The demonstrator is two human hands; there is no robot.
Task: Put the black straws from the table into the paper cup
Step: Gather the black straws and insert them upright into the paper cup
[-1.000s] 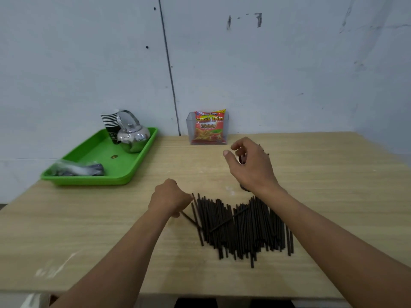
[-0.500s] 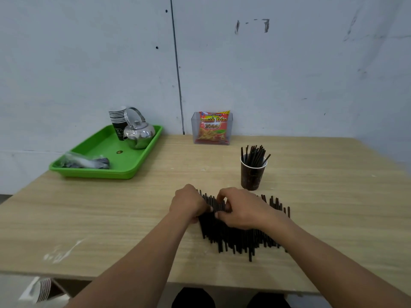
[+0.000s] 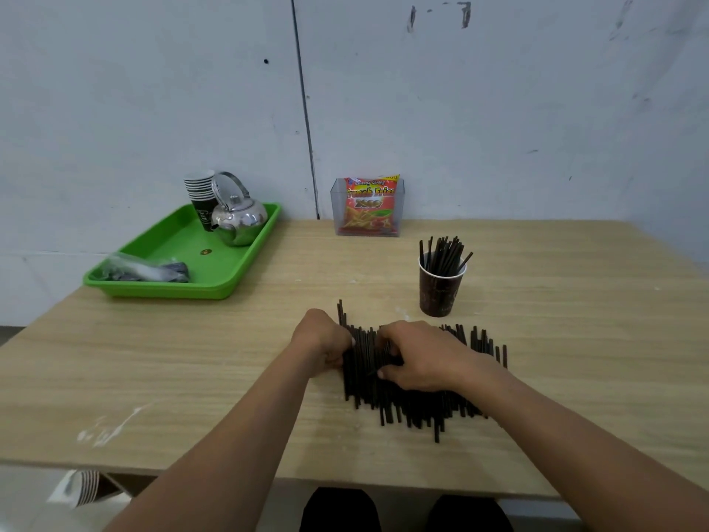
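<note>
1. Black straws (image 3: 414,408) lie heaped on the table (image 3: 192,378), lower centre of the frame.
2. Left hand (image 3: 322,339) and right hand (image 3: 418,359) both curl their fingers round straws at the heap's left part.
3. Paper cup (image 3: 441,293), centre right just beyond the heap, holds more straws upright.
4. Green tray (image 3: 172,291) sits at the upper left.

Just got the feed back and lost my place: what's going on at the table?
A person has both hands down on the pile of black straws lying on the table. The left hand grips at the pile's left edge, and the right hand curls over straws near its middle. The paper cup stands upright just beyond the pile, with a bunch of straws standing in it. Many more lie on the table, so the job is partway through.
</note>
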